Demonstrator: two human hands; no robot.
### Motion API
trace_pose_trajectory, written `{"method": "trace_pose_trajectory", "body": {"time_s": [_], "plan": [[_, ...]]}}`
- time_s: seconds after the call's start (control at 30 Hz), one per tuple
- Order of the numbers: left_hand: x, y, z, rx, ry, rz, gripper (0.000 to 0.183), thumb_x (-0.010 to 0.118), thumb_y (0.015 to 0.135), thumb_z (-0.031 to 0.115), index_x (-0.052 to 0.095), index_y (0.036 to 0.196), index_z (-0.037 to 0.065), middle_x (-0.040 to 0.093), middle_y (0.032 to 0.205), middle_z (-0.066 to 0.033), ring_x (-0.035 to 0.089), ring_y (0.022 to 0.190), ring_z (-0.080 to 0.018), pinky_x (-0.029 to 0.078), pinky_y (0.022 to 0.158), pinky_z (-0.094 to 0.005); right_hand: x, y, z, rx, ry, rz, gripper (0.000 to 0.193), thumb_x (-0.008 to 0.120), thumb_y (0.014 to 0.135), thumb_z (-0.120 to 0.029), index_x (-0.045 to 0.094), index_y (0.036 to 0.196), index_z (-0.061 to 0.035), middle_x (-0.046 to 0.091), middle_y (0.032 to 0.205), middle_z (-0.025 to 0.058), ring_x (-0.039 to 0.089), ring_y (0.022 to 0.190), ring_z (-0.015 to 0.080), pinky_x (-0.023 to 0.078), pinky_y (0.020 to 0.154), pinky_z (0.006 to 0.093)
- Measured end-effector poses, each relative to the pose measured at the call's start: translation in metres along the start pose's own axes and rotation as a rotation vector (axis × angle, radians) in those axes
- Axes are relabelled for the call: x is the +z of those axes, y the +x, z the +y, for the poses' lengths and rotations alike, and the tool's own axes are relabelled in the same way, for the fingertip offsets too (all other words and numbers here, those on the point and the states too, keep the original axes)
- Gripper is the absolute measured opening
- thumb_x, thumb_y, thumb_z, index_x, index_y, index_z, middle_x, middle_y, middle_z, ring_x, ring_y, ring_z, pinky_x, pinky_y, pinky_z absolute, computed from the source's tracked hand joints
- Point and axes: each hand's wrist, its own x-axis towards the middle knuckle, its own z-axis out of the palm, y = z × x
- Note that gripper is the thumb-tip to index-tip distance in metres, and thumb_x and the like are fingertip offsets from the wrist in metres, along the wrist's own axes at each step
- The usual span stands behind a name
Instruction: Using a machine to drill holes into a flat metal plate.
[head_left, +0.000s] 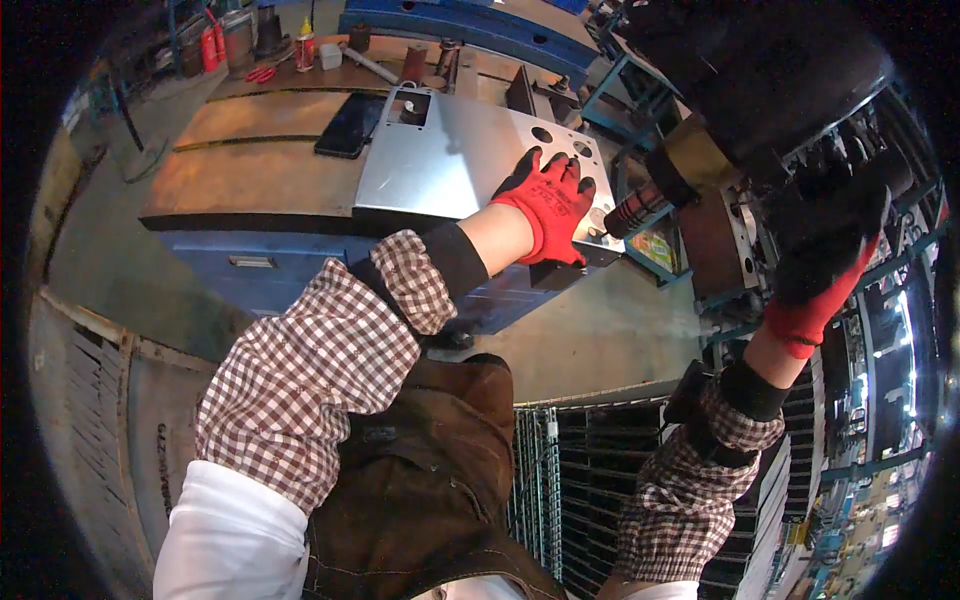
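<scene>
A shiny metal sheet (440,150) with a square cutout and several round holes lies across the right part of the workbench. My left hand (550,205), in a red and black glove, presses flat on it, fingers spread, beside the holes. Just to its right, the drilling machine's spindle (640,207) slants down, its tip at or just over the sheet's right corner; contact cannot be made out. My right hand (815,275), also gloved, is raised at the dark machine head (800,80). Its black fingers blend into the dark handle they seem to close round.
On the wooden bench top (265,170) lies a black phone-like device (350,125), left of the sheet. Behind are red scissors (261,74), a red bottle (305,50) and a hammer (370,65). A wire rack (600,480) stands below, blue shelving (645,150) beyond.
</scene>
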Motion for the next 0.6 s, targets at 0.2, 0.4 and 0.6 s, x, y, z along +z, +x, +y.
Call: {"method": "trace_pose_trajectory", "body": {"time_s": [0.2,0.4,0.6], "plan": [[0.003,0.0,-0.001,-0.003,0.004,0.015,0.102,0.07,0.077,0.065,0.04,0.15,0.001,0.04,0.151,-0.0302,0.032,0.146,-0.0418,0.021,0.117,-0.0662,0.003,0.012,0.002,0.19,0.017,0.12,0.049,0.044,0.108,-0.037,0.05,0.147,-0.0066,0.061,0.133,0.013,0.063,0.115,0.0252,0.054,0.096,0.0396],[-0.001,0.0,0.0,-0.003,-0.001,-0.027,0.103,0.069,0.077,0.067,0.039,0.151,0.001,0.04,0.151,-0.0297,0.032,0.146,-0.0419,0.021,0.117,-0.0663,-0.011,0.015,0.014,0.23,0.03,0.204,0.043,0.049,0.107,-0.034,0.055,0.141,-0.0074,0.066,0.123,0.0114,0.067,0.106,0.0231,0.055,0.092,0.0386],[0.0,0.0,0.001,-0.002,0.023,-0.015,0.103,0.068,0.078,0.068,0.039,0.151,0.002,0.04,0.151,-0.0291,0.032,0.146,-0.042,0.021,0.117,-0.0666,-0.014,0.019,0.015,0.209,0.085,0.235,0.043,0.057,0.102,-0.04,0.065,0.12,-0.0017,0.071,0.106,0.01,0.071,0.092,0.0205,0.057,0.084,0.035]]}}
